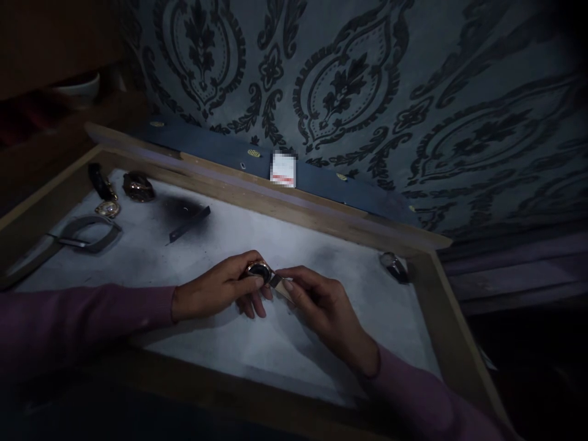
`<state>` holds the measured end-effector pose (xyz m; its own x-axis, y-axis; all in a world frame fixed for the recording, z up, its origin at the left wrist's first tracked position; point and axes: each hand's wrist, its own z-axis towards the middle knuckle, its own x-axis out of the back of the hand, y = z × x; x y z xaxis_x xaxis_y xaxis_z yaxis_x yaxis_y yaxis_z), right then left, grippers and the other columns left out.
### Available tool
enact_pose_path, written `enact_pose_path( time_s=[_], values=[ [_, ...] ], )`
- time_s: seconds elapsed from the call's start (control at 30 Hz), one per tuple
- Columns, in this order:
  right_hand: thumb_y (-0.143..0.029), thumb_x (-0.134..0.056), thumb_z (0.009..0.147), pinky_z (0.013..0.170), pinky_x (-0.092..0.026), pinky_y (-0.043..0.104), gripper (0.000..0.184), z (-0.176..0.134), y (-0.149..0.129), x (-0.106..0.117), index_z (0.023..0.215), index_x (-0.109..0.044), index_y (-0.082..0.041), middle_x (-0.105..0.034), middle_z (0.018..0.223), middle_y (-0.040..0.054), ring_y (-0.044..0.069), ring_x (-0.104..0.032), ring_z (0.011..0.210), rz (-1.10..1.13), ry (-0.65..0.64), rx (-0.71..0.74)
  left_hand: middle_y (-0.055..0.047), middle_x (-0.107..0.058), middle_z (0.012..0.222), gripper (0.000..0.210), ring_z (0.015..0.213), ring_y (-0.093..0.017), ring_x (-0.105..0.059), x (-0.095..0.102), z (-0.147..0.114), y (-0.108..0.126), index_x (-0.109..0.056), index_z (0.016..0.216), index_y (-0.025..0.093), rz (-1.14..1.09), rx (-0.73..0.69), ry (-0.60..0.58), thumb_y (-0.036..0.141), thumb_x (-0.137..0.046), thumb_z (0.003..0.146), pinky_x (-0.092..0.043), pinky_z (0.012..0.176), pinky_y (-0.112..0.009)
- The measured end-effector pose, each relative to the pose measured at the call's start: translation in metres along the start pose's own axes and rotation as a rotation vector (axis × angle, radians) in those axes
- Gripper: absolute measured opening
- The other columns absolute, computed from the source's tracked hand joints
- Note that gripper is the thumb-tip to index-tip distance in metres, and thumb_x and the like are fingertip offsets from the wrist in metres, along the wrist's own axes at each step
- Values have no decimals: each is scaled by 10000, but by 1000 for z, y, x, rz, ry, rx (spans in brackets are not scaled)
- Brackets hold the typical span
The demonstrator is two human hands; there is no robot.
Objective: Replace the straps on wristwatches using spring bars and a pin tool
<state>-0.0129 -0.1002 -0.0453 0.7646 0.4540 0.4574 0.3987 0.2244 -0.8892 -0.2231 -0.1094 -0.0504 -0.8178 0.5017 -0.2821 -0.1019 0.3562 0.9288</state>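
A watch [258, 270] is pinched by the left hand [220, 289]; its strap end [278, 281], seemingly, is pinched by the right hand [324, 306] above the counter [257, 349].

1. My left hand [215, 294] grips a round watch [258, 271] by its case, over the white mat [285, 343] of a wooden tray [443, 318].
2. My right hand [321, 306] pinches a strap piece [278, 280] just beside the watch.
3. More watches [138, 185] and a grey strap [89, 234] lie at the far left, another watch [394, 266] at the right edge.
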Motion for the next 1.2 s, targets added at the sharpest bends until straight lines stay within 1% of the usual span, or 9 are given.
enact_pose_path(
  time_s=[0.27,0.47,0.63,0.77,0.83,0.9,0.97,1.03,1.2],
  values=[
    [-283,-492,945,541,-484,235,252,0,-4,-1,1043,-703,-186,-678,710,26,138,-608,584,-10,-16,20,-50,-694,859,208,739,-191,-732,3,1,-3,-454,920,170,-216,97,-21,284,-626,890,-566,655,-295],
    [-259,-488,938,523,-451,220,249,0,-7,-1,1030,-704,-175,-662,687,17,124,-592,565,-19,-26,37,-40,-691,858,181,788,-204,-738,2,-1,2,-474,938,167,-250,154,-60,264,-620,894,-569,708,-313],
    [-258,-488,936,539,-454,223,259,0,-10,-1,1033,-714,-177,-669,697,20,129,-591,578,-27,-41,27,-51,-688,863,236,791,-200,-734,3,0,2,-521,913,157,-245,170,-93,349,-653,874,-571,701,-297],
    [-243,-487,930,512,-442,221,256,0,-10,0,1036,-713,-188,-651,675,11,122,-563,542,-19,-42,50,-47,-688,881,258,733,-188,-731,2,1,2,-504,925,176,-176,169,-89,406,-615,890,-565,622,-274],
    [-236,-481,929,505,-435,220,259,0,-10,-1,1035,-712,-191,-640,668,7,115,-547,530,3,-56,48,-42,-688,893,241,648,-166,-717,1,0,6,-483,930,187,-105,179,-93,415,-560,913,-539,533,-243],
    [-235,-479,929,503,-430,218,261,-1,-10,-1,1033,-713,-186,-626,652,2,110,-537,525,22,-70,27,-26,-689,828,217,487,-119,-645,0,-1,10,-461,915,194,1,200,-92,408,-495,935,-455,409,-192],
    [-237,-484,928,505,-428,218,261,-2,-11,-2,1032,-715,-177,-614,631,-1,111,-538,525,31,-85,8,4,-668,697,197,346,-69,-494,0,-2,15,-447,883,198,131,200,-73,383,-443,949,-333,331,-161],
    [-240,-491,926,511,-434,218,256,-3,-12,-3,1032,-714,-172,-627,648,5,113,-554,538,43,-97,-7,31,-618,583,190,321,-53,-374,0,-3,17,-446,843,199,235,167,-49,349,-416,955,-263,326,-160],
    [-253,-507,924,534,-465,219,238,-4,-12,-5,1021,-713,-184,-665,727,20,116,-584,574,123,-108,-26,70,-454,555,190,456,-64,-404,-2,-4,12,-442,793,194,246,37,0,298,-429,952,-308,439,-174]
  ],
)
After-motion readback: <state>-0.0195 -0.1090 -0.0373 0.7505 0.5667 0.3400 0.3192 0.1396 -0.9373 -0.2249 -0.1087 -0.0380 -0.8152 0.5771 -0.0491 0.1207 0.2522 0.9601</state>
